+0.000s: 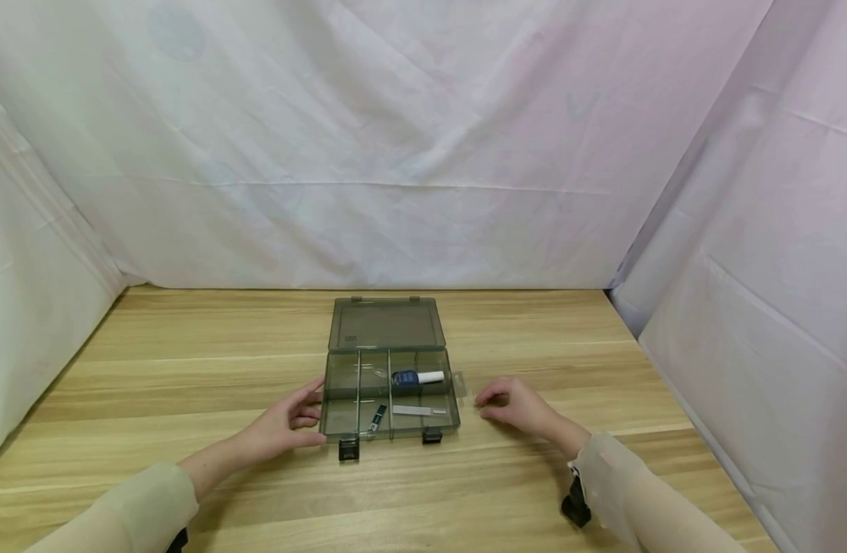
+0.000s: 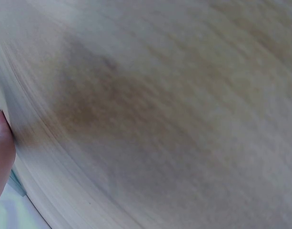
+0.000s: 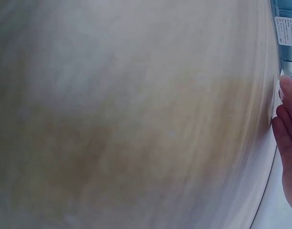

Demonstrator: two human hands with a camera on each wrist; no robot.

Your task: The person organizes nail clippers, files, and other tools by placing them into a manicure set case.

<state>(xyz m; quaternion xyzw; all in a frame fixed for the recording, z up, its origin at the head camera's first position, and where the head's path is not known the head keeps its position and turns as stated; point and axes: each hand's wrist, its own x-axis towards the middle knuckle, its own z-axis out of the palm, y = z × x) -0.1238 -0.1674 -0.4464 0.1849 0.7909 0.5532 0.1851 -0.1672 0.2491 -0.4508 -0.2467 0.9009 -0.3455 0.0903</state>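
Note:
In the head view a smoky clear plastic organizer box (image 1: pixel 340 415) lies with its lid (image 1: pixel 387 322) folded back. My left hand (image 1: pixel 285 421) rests along its left wall, fingers and thumb spread. Inside lie a dark blue nail polish bottle (image 1: pixel 405 378) with a white cap, a flat grey-white strip (image 1: pixel 411 411) and a small dark green nail clipper (image 1: pixel 377 417). My right hand (image 1: pixel 516 407) is just right of the box, fingers bent and fingertips low over the table. Something small and whitish shows by its fingertips in the right wrist view; whether it is held is unclear.
A clear hang tab (image 1: pixel 460 384) sticks out from the box's right side toward my right hand. Two black latches (image 1: pixel 349 448) hang undone at the front edge. The wooden table (image 1: pixel 223 330) meets white cloth (image 1: pixel 368 230) at the back and sides.

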